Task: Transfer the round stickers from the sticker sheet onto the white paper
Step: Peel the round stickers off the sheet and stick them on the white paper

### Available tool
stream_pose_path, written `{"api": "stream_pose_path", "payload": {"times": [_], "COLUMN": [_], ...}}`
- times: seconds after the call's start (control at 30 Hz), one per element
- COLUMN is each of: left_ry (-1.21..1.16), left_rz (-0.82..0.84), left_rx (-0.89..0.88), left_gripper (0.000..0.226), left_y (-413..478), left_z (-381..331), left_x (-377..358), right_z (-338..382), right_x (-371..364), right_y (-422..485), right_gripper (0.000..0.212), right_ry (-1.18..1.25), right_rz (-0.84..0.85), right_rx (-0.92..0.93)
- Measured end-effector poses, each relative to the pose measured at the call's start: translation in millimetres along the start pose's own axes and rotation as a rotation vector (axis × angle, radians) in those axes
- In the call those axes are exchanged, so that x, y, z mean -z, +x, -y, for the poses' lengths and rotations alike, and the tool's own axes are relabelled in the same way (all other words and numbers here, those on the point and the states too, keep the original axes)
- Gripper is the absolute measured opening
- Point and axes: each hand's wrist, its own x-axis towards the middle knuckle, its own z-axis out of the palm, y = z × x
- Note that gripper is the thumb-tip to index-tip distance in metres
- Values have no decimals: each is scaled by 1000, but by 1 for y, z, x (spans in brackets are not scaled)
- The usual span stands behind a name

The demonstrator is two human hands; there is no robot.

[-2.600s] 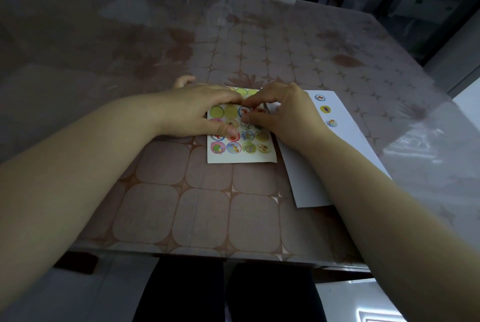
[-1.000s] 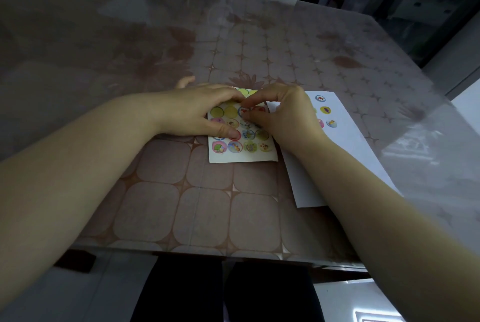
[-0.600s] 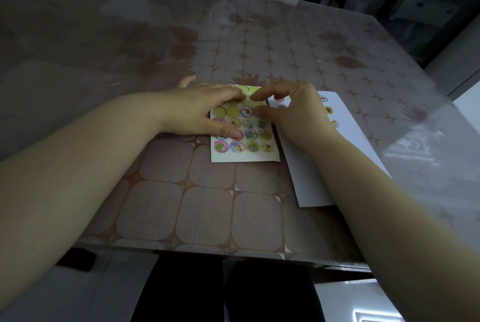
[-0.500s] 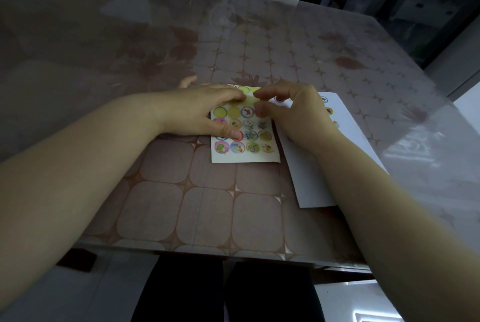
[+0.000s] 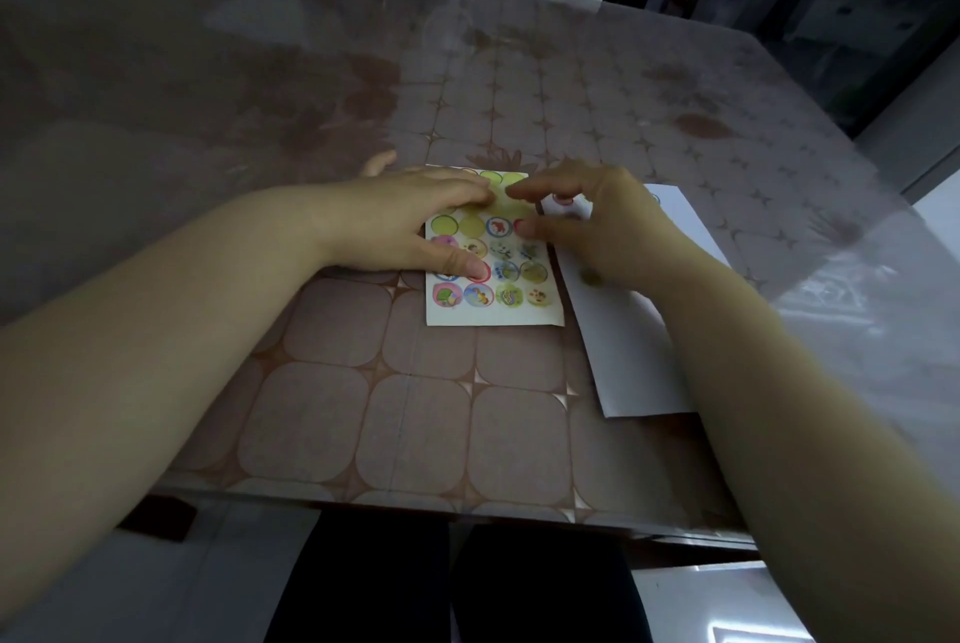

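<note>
Squarely in the middle of the scene, a white rectangular sticker sheet (image 5: 493, 316) lies flat on a glossy brown table (image 5: 415, 408) with a pattern of rounded tiles, its rows of small, brightly coloured round stickers (image 5: 479, 295) facing up. The person's left hand (image 5: 410, 221) lies across the sheet's left side with fingers stretched out straight, palm down, the thumb (image 5: 470, 268) pressing on the sheet just above the bottom row. The right hand (image 5: 597, 232) reaches in from the other side with fingers curled, its forefinger tip (image 5: 514, 193) over the yellow-green circles at the top of the sheet and nearly meeting the left forefinger, its thumb at the sheet's right edge. A small red-rimmed disc on a white patch (image 5: 563, 206) shows in the gap under those curled fingers; whether the hand pinches it or it simply lies below cannot be told. Just beside the sheet, on its right, a plain white paper (image 5: 639, 356) sits at a slant on the table, largely covered by the right hand and forearm, with one blue-rimmed sticker (image 5: 653, 199) peeking out past the knuckles. Below the table's near edge, the person's dark-clad legs (image 5: 441, 590) are visible.
</note>
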Motion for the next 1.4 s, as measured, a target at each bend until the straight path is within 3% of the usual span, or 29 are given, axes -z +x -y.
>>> {"api": "stream_pose_path", "payload": {"times": [0.37,0.5,0.7,1.03,1.23,1.4], "left_ry": [-39,-28,-23,-51,-75,-109], "left_rz": [36,38,48,32,38,13], "left_rx": [-24,-35,-37,-24,-40,-33], "left_gripper": [91,89,87,90,84,85], "left_y": [1,2,2,2,1,1], "left_z": [10,12,12,12,10,11], "left_x": [2,0,0,0,1,1], "right_z": [-3,-4,-2,-1,-1,-2], "right_x": [-4,-7,-14,-13,-16,-20], "right_y": [17,21,18,12,13,13], "right_gripper": [24,17,12,18,13,19], "right_ry": [-44,-129,-445,-631,-625,-467], "right_rz": [108,66,-109,-105,-142,-144], "right_rx": [242,311,503,635,616,427]}}
